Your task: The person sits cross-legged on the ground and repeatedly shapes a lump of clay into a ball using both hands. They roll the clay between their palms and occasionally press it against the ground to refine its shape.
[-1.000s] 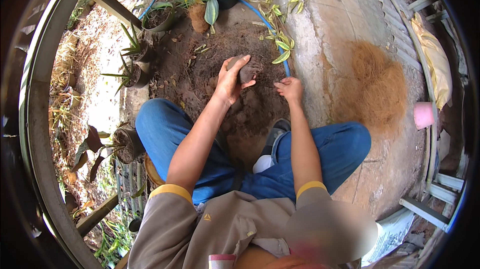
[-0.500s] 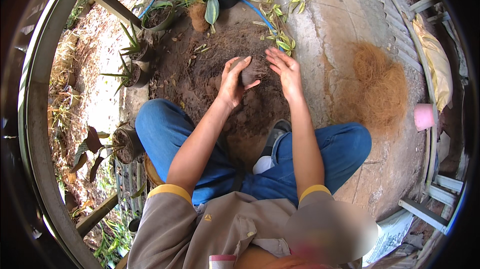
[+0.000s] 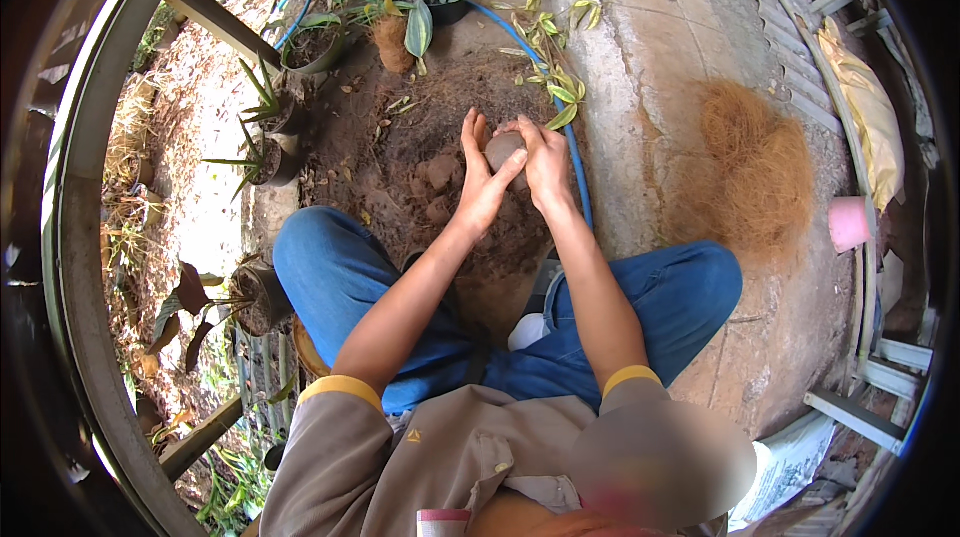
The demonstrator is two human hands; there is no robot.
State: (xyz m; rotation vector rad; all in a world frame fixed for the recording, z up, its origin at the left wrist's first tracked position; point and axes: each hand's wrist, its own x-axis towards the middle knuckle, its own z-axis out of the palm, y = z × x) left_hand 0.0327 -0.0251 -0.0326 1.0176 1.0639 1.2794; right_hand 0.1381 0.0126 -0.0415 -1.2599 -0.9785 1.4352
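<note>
Item: one rounded clod of brown soil (image 3: 503,147), at upper centre of the frame, pressed between the left hand (image 3: 482,187) and right hand (image 3: 545,165), both cupped closed around it above the soil heap (image 3: 430,187), seemingly to compact it. Around: small potted plants (image 3: 270,137) at upper left, blue hose (image 3: 575,162) just right of the hands, coconut fibre pile (image 3: 755,172) and pink cup (image 3: 848,224) on concrete at right; nothing obstructed the hands.
</note>
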